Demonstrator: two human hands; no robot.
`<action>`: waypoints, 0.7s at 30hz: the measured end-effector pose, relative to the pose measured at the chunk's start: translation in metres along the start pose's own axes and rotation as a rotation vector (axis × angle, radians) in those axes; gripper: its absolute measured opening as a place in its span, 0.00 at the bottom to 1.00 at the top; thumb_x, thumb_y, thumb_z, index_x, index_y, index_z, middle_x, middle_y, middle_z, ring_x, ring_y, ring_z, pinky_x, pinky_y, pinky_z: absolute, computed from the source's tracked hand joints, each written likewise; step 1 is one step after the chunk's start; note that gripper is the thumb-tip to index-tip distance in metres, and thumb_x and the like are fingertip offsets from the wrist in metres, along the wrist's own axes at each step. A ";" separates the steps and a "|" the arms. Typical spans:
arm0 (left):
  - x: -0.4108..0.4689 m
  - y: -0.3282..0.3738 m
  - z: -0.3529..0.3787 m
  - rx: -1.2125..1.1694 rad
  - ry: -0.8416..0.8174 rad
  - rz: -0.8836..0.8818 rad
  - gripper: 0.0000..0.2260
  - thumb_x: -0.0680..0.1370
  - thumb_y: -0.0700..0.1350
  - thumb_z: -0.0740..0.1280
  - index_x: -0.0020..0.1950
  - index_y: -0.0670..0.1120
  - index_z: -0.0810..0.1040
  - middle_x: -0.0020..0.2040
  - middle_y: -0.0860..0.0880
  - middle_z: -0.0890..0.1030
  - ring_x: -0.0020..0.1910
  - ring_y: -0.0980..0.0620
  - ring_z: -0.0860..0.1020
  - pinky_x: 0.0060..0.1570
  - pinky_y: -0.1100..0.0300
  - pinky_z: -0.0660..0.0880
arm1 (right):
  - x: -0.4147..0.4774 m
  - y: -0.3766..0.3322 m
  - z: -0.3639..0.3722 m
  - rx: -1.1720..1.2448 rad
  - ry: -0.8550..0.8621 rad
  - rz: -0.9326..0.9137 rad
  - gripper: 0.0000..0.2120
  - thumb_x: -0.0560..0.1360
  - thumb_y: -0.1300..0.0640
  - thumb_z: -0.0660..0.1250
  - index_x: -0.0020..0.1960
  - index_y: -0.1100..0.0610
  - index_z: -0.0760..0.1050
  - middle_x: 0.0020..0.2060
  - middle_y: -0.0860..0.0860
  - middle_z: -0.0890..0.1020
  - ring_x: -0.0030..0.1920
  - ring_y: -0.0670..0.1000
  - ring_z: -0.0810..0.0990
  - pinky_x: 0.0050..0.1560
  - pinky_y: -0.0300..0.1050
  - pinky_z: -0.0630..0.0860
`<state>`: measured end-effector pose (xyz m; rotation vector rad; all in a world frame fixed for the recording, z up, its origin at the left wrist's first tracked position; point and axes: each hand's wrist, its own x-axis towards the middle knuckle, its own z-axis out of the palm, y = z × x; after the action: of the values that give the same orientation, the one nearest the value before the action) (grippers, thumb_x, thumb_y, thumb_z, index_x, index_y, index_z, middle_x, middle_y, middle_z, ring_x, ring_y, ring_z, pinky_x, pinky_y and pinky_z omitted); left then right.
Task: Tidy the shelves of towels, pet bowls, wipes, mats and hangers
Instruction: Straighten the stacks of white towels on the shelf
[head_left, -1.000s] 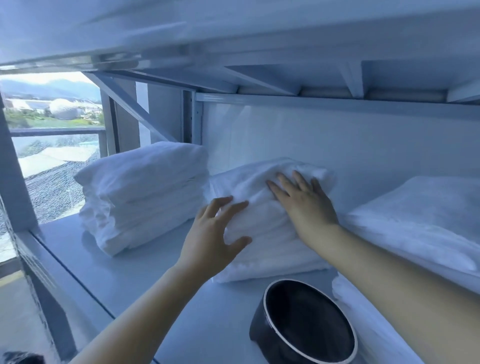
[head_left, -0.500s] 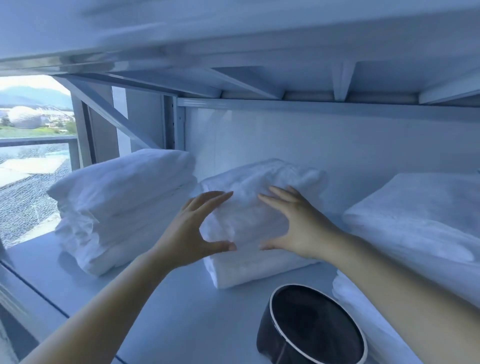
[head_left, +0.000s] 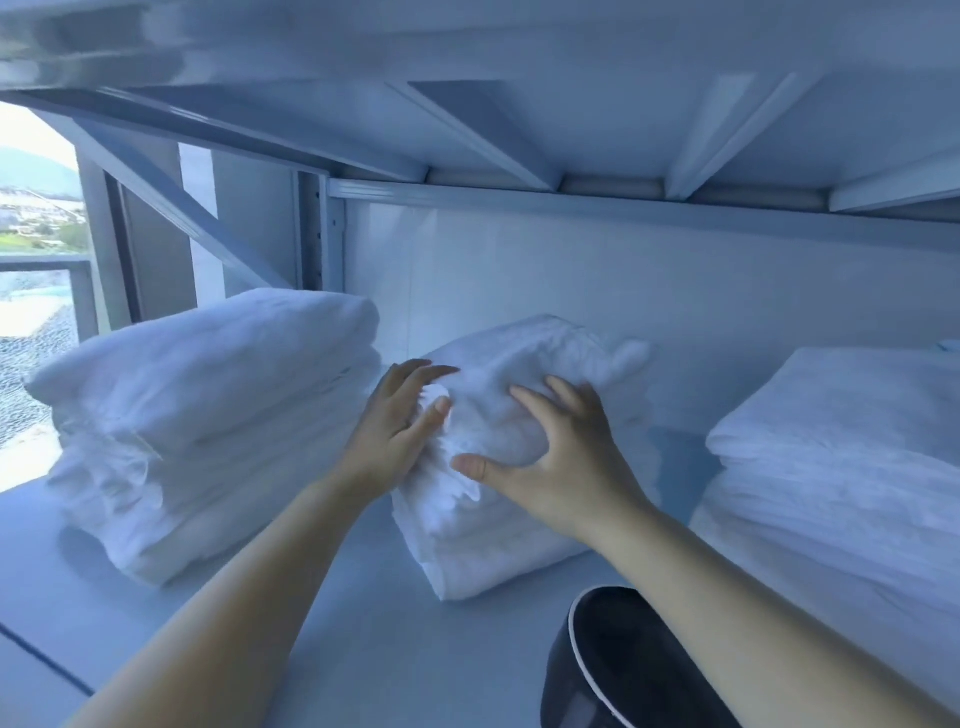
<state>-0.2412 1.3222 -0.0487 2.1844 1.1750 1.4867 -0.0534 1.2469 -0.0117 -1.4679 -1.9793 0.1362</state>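
Gripping bunched top of mid towel stack w/ L hand & R hand, on shelf btwn L stack & R stack: keep grip even, lift w/o dragging lower folds, mind bowl.

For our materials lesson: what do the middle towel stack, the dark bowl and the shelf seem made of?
The middle towel stack is fuzzy, bunching cloth, probably cotton terry. The dark bowl, smooth, pale-rimmed, could be ceramic or coated metal. The shelf looks like smooth painted metal.
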 end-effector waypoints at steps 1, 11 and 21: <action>-0.003 -0.002 0.000 0.014 0.001 0.009 0.22 0.73 0.67 0.52 0.63 0.61 0.70 0.63 0.58 0.69 0.65 0.59 0.66 0.67 0.55 0.64 | 0.001 0.001 0.004 -0.009 0.015 -0.009 0.46 0.58 0.27 0.66 0.71 0.45 0.61 0.69 0.41 0.58 0.75 0.47 0.46 0.67 0.40 0.60; -0.016 0.001 -0.008 0.232 -0.042 0.073 0.28 0.70 0.69 0.58 0.69 0.64 0.64 0.68 0.58 0.66 0.66 0.52 0.61 0.64 0.59 0.58 | 0.007 0.028 -0.024 0.030 -0.110 -0.036 0.39 0.62 0.43 0.76 0.69 0.42 0.64 0.72 0.39 0.56 0.72 0.36 0.49 0.64 0.33 0.54; -0.014 -0.005 -0.015 0.208 -0.183 0.106 0.46 0.57 0.74 0.69 0.71 0.68 0.54 0.74 0.61 0.54 0.74 0.60 0.48 0.72 0.52 0.53 | -0.009 0.008 -0.014 -0.031 -0.202 0.010 0.53 0.63 0.41 0.75 0.74 0.38 0.40 0.74 0.42 0.36 0.75 0.43 0.37 0.72 0.44 0.52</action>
<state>-0.2584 1.3115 -0.0544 2.4952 1.2166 1.2172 -0.0382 1.2375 -0.0085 -1.5359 -2.1425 0.2689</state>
